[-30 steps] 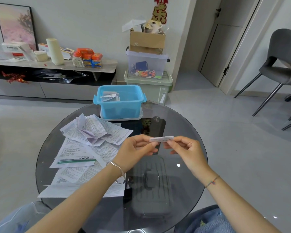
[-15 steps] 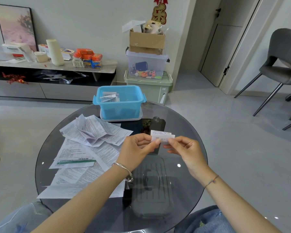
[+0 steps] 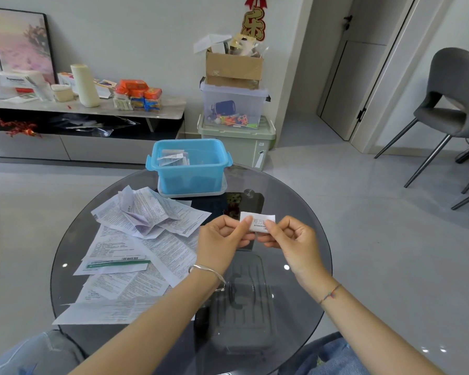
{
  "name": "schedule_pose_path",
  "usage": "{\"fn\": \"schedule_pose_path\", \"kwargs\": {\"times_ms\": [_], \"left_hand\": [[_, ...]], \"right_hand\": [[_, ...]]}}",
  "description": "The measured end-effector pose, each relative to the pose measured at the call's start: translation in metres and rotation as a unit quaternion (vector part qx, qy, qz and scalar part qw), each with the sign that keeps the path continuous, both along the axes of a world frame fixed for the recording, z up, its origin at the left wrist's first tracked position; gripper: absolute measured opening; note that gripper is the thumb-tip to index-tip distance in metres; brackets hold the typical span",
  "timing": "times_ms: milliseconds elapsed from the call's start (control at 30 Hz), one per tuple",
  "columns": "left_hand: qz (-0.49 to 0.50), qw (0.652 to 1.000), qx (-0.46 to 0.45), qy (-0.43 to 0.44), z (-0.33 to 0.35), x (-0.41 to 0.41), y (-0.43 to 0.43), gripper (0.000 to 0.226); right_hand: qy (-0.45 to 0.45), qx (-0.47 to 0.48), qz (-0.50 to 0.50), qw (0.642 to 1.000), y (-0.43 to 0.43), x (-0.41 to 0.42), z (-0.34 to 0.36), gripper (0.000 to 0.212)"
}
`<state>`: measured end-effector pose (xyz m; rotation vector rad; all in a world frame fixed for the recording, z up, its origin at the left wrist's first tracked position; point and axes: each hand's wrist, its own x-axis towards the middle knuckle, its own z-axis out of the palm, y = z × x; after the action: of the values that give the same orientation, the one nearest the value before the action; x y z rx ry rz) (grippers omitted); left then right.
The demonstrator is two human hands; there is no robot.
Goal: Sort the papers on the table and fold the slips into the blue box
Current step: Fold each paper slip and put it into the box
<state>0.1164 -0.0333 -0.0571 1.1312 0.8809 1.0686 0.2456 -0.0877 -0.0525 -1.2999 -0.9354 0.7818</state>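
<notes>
Round dark glass table [image 3: 303, 212] in a living room, grey floor, low shelf with clutter along the far wall. Person seated at it, both hands raised above the middle of the table. Left hand [image 3: 222, 243] and right hand [image 3: 293, 239] each pinch one end of a small folded white slip [image 3: 257, 221], printed side up, held flat between thumb and fingers, clear of the glass. Blue box [image 3: 190, 169] sits open at the far edge of the table, standing on its lid, a few folded slips [image 3: 172, 158] already inside at its left end. Loose pile of printed papers [image 3: 136, 239] covers the table's left half, some creased, some flat. Silver bracelet on left wrist, thin cord on right.
</notes>
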Motion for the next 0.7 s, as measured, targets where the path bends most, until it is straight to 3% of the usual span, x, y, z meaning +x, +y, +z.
{"fn": "schedule_pose_path", "kwargs": {"times_ms": [433,533,700], "left_hand": [[0.002,1.0,0.004,-0.005,0.001,-0.005,0.0024,0.021],[0.003,1.0,0.016,-0.001,-0.0004,-0.0061,0.003,0.022],[-0.001,1.0,0.015,-0.001,-0.0024,-0.0081,0.0048,0.021]], "right_hand": [[-0.024,-0.004,0.023,0.999,0.0036,-0.0002,-0.004,0.016],[-0.012,-0.04,0.038,0.998,0.0043,0.0003,-0.0052,0.01],[-0.083,-0.074,0.069,0.991,0.0036,-0.0001,-0.0089,0.033]]}}
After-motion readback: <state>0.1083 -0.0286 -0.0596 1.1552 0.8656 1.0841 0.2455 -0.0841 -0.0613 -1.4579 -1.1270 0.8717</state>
